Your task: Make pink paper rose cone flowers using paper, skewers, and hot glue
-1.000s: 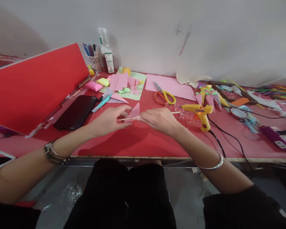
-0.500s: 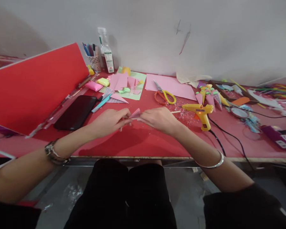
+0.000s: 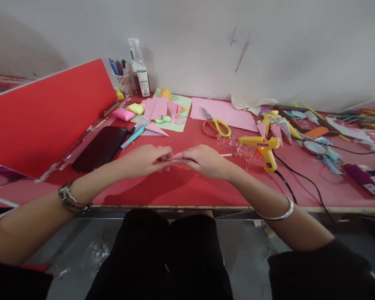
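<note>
Seemingly rolling, left hand (image 3: pixel 148 160) and right hand (image 3: pixel 205 161) pinch pink wedge-shaped paper (image 3: pixel 176 156) along a slim pale stick (image 3: pixel 226 155), calling for even tightening.

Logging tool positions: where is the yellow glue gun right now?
In the head view, the yellow glue gun is on the red tabletop, right of the right hand, just in front of the paper cones.

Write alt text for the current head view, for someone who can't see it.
A person's left hand and right hand pinch a piece of pink paper between them over a red tabletop, a thin pale stick jutting past the right hand. A yellow glue gun is to their right, a black phone to their left, scissors beyond.
</note>
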### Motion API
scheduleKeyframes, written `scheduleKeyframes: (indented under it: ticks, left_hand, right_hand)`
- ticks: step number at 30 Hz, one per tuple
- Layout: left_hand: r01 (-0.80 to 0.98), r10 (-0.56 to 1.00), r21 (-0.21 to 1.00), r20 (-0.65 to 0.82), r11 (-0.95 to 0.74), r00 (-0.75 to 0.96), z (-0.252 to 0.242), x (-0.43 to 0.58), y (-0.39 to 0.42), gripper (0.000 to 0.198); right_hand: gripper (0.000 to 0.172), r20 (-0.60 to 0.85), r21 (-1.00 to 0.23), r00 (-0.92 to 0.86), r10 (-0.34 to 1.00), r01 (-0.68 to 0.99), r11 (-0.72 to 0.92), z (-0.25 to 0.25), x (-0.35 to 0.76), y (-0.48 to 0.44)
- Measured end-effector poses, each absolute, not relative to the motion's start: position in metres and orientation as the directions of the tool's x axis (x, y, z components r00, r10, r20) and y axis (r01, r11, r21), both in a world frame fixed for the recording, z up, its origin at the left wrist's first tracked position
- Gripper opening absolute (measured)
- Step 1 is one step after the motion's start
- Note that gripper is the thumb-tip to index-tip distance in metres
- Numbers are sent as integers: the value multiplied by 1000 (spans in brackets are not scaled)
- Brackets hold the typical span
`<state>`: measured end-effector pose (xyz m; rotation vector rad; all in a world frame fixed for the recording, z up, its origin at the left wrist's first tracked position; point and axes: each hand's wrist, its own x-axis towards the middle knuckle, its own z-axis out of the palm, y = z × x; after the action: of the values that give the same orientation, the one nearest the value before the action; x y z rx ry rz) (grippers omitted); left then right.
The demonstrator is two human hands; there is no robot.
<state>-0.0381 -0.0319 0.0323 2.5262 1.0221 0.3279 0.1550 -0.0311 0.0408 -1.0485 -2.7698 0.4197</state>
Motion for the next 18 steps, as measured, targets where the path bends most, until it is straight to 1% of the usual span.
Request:
scheduleKeyframes:
  ticks: [2, 3, 4, 5, 7, 9, 11, 14, 18]
  left_hand:
    - [644, 692, 347, 23, -682, 721, 33, -34, -32, 29]
    - [645, 686, 340, 1, -685, 728, 33, -32, -32, 30]
    - [637, 679, 369, -23, -676, 734, 33, -31, -33, 31]
    - [625, 674, 424, -45, -655, 737, 33, -30, -33, 31]
    - [590, 674, 562, -76, -579, 734, 34, -29, -33, 31]
    - [552, 683, 688, -111, -472, 722, 34, -29, -34, 29]
    - [522, 690, 772, -153, -364, 707, 35, -30, -34, 30]
    - [484, 669, 842, -219, -239, 711, 35, -31, -35, 34]
    - [483, 605, 866, -316, -131, 731, 35, -34, -37, 33]
  right_hand:
    - [30, 7, -297, -760, 650, 619, 727, 41, 155, -31]
    - [31, -7, -297, -766, 643, 616, 730, 42, 155, -31]
    - [30, -19, -298, -770, 638, 613, 731, 42, 155, -31]
    - [30, -27, -296, -770, 638, 615, 731, 42, 155, -31]
    - [30, -30, -277, -760, 649, 630, 726, 43, 154, -31]
    - [32, -37, -223, -733, 679, 668, 710, 44, 153, -32]
    - [34, -50, -159, -697, 715, 712, 683, 44, 152, -33]
    - [33, -50, -131, -697, 716, 715, 687, 44, 151, -36]
    - [35, -4, -200, -769, 639, 627, 753, 41, 152, -37]
